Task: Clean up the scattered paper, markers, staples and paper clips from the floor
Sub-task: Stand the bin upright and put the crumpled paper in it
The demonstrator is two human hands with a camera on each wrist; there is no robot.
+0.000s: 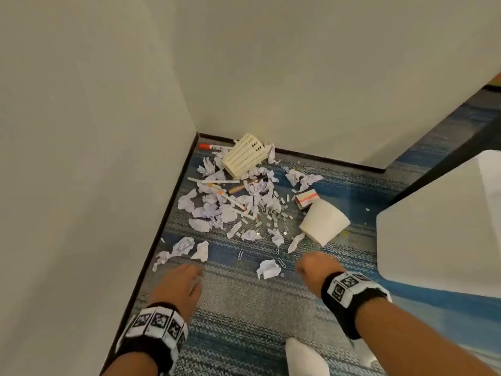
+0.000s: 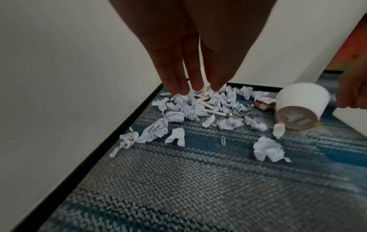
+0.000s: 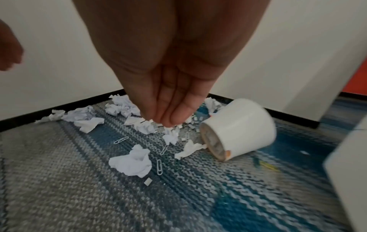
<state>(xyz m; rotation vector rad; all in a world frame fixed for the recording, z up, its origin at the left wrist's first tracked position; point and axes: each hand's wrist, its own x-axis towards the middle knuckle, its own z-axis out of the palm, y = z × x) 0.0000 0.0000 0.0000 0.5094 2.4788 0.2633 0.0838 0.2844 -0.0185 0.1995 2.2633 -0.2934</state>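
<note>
A person's two bare hands hang above a blue-grey carpet (image 1: pixel 244 308) strewn with office litter in the corner of a white-walled room. The left hand (image 1: pixel 180 284) is held with fingers straight and close together, pointing down, and grips nothing; the right hand (image 1: pixel 315 268) is likewise empty, its fingers extended and drawn together. Both wrists wear black bands carrying square black-and-white markers.

Taking the tipped-over white cup (image 1: pixel 324 222) as the landmark: nearest the person, on the near left of the cup, lies a single crumpled paper ball (image 1: pixel 268 268), with a paper clip (image 1: pixel 282 263) just beside it and another paper clip (image 1: pixel 240 253) farther left. Touching the cup's base is a twisted paper scrap (image 1: pixel 295 242). Left of the cup, small staple strips (image 1: pixel 271 222) are scattered across the carpet, running into the main heap of crumpled paper (image 1: pixel 214 210), where several white markers (image 1: pixel 235 203) lie crossed among the wads. Just behind the cup rests a small red-and-white box (image 1: pixel 306 199). Farther back and to the left, against the black skirting, a cream slotted basket (image 1: pixel 245 156) lies on its side, with a red-capped marker (image 1: pixel 210 147) beyond it along the wall. To the right of the cup stands a white furniture panel (image 1: pixel 439 226).
</note>
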